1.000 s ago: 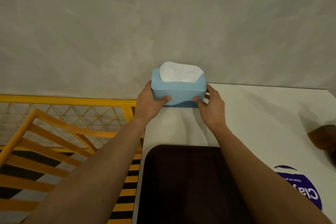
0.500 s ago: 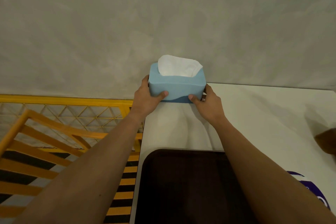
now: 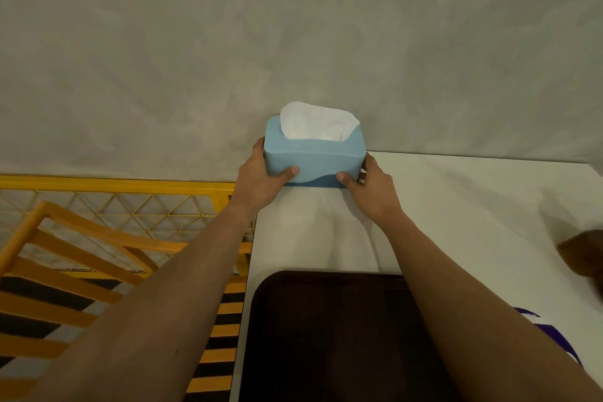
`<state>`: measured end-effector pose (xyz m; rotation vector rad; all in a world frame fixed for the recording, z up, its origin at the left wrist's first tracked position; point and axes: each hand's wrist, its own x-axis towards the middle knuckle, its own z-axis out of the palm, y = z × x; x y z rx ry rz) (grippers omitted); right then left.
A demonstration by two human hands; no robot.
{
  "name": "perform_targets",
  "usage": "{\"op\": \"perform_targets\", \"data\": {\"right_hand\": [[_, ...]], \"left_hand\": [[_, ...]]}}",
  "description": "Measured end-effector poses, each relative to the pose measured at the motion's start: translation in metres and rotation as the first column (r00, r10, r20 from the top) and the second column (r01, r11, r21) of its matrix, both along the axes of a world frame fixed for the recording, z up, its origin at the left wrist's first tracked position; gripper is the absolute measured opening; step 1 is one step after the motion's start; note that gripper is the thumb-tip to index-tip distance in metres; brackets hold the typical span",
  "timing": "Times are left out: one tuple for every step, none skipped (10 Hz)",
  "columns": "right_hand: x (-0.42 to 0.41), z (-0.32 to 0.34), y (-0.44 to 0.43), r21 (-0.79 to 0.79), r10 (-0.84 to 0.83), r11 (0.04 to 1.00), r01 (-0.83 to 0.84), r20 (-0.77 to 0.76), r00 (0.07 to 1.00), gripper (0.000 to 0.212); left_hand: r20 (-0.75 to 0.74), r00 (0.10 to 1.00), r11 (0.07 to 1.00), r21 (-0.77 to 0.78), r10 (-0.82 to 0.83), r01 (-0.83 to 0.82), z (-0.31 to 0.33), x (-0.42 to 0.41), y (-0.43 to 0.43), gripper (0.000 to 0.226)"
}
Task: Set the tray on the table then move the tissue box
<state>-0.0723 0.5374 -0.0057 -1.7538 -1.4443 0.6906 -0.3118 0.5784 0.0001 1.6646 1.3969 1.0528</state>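
At 12 o'clock beyond the tray [image 3: 326,336], left hand [image 3: 261,179] and right hand [image 3: 372,189] clamp the tissue box [image 3: 313,157] by its ends, keeping it level for placing.

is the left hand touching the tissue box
Touching. The head view shows the left hand wrapped around the blue tissue box at its left end, thumb pressed flat on the front face.

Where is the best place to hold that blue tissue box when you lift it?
By its two short ends, one hand per side, as here: left hand and right hand clamp the tissue box. Those ends look flat, and it keeps the tissue on top clear.
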Motion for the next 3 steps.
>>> {"op": "perform_targets", "data": {"right_hand": [[-0.003, 0.003, -0.001, -0.014, -0.006, 1.000, 0.006, 0.000, 1.000, 0.069], [-0.002, 0.006, -0.002, -0.022, 0.000, 1.000, 0.000, 0.012, 1.000, 0.068], [-0.002, 0.021, -0.002, -0.055, 0.023, 0.998, -0.019, 0.072, 0.997, 0.065]], "left_hand": [[-0.004, 1.000, 1.000, -0.002, -0.002, 0.002, 0.001, 0.000, -0.001, 0.085], [-0.004, 1.000, 0.999, -0.030, -0.018, 0.018, 0.004, 0.000, 0.000, 0.084], [-0.014, 0.999, 0.997, -0.070, -0.038, 0.037, 0.012, -0.001, -0.001, 0.086]]}}
